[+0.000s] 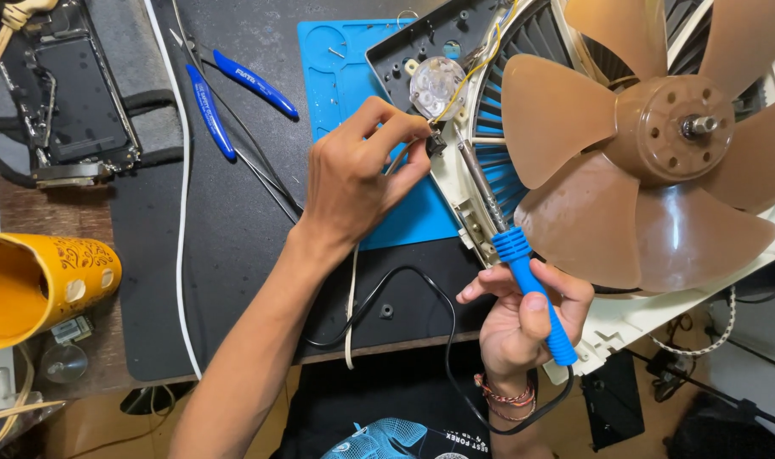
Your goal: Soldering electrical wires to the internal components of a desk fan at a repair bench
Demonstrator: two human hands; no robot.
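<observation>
My right hand point(523, 319) grips the blue handle of a soldering iron point(532, 293); its metal shaft runs up-left to a small black part point(437, 143) on the fan's frame. My left hand point(362, 174) pinches a thin wire at that same spot, fingers closed together. Just above sits a clear round plastic timer part point(437, 87) with a yellow wire point(481, 59) running from it. The brown fan blades point(651, 161) fill the right side, mounted in a white housing point(634, 319).
A blue mat point(345, 68) lies under the fan's corner on a dark work mat point(234, 238). Blue-handled cutters point(234, 89) rest at the upper middle. A yellow cup point(39, 285) lies at the left, an opened phone point(73, 93) above it. A black cord point(430, 289) loops near the table's edge.
</observation>
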